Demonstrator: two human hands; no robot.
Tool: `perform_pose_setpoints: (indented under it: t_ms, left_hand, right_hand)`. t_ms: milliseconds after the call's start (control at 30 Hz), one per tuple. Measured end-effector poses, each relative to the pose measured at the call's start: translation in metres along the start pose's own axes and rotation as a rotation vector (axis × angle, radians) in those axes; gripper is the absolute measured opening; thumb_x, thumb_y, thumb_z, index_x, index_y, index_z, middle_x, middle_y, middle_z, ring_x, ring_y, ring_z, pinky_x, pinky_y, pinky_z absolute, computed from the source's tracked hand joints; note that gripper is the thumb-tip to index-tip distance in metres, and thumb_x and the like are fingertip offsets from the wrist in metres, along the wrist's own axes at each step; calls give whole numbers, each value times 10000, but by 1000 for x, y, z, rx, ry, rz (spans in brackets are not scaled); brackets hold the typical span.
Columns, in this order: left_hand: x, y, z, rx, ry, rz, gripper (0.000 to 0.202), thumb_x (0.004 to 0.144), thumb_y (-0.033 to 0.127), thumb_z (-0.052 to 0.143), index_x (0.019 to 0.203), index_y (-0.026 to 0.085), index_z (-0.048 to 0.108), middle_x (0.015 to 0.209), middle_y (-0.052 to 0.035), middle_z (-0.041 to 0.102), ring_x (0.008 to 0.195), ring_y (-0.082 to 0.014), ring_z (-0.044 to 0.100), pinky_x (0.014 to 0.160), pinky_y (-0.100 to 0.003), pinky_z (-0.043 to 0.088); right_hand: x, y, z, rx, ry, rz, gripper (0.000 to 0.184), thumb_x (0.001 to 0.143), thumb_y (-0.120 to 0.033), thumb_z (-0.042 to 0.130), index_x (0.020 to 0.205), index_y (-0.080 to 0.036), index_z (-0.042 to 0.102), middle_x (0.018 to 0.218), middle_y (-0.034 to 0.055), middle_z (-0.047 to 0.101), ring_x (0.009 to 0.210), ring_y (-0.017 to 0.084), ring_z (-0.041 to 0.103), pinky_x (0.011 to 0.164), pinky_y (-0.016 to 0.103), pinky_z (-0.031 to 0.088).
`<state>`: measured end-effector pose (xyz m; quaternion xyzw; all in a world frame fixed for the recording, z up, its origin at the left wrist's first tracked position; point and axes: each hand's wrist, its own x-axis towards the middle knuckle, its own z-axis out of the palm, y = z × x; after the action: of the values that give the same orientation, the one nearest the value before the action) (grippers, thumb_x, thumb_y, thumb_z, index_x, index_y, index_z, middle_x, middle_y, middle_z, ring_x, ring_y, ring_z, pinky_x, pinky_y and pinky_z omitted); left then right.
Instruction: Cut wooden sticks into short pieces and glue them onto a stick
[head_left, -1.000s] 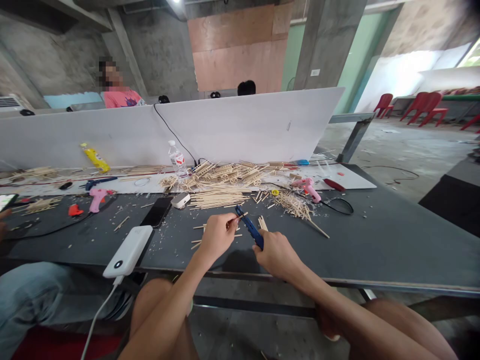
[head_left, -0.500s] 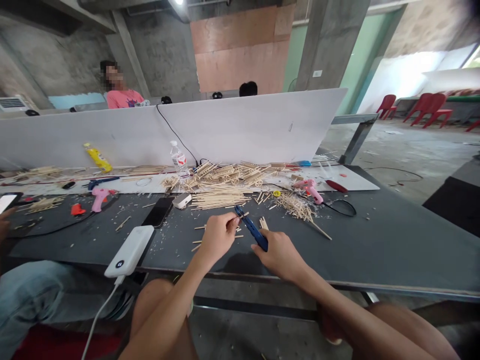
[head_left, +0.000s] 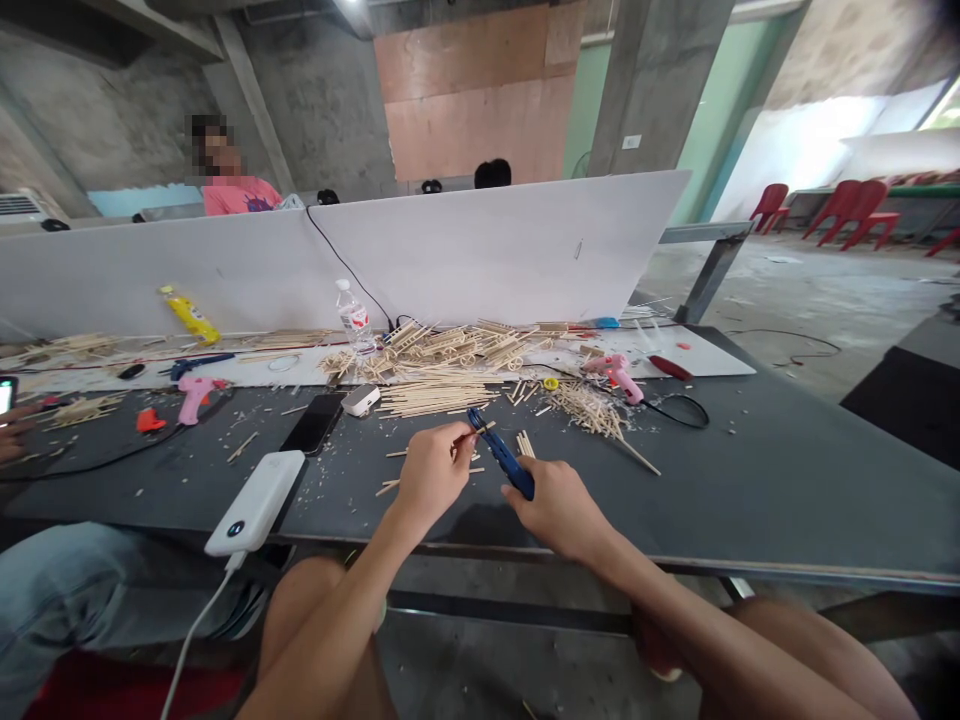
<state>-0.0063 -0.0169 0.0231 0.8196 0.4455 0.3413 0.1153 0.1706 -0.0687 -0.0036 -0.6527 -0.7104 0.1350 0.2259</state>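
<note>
My right hand [head_left: 559, 508] is closed around the handles of blue cutting pliers [head_left: 510, 466], whose head points up and to the left. Between the closed fingertips of my left hand [head_left: 435, 468] is a short wooden stick [head_left: 486, 427], which meets the jaws of the pliers. Exactly how the jaws sit on the stick is too small to tell. Just behind my right hand lie a few short cut sticks [head_left: 525, 443]. More sticks lie partly hidden beneath my left hand. A row of long wooden sticks [head_left: 431, 397] lies farther back on the table.
Behind are a heap of small stick frames [head_left: 457, 345] and a water bottle [head_left: 354, 318]. Pink glue guns [head_left: 621, 375] lie on both sides, with a stick pile [head_left: 592, 412] at right. A phone [head_left: 313, 424] and white power bank [head_left: 256, 503] are at left, beside another person's hand [head_left: 13, 435].
Both my hands, the stick and the pliers keep nearly the same pose. The view shifts slightly. At the far left, the other person's hand and phone have moved a little.
</note>
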Motion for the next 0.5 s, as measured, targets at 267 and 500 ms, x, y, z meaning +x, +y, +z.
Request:
perform_pose_setpoints:
  t_ms: [267, 500]
  left_hand:
    - [0, -2, 1, 15, -5, -6, 203, 885, 198, 480, 767, 171, 643, 633, -31, 635, 545, -137, 524, 547, -231, 286]
    - [-1, -2, -1, 9, -15, -9, 208, 889, 196, 469, 763, 169, 634, 619, -22, 622, 497, -120, 468, 526, -229, 267]
  right_hand:
    - [0, -3, 1, -27, -39, 27, 155, 825, -345, 565, 816, -200, 616, 681, 44, 660, 631, 188, 605, 561, 270, 289]
    - [1, -6, 1, -72, -54, 69, 174, 826, -351, 547, 855, -200, 628, 743, 75, 682, 695, 218, 629, 600, 277, 324]
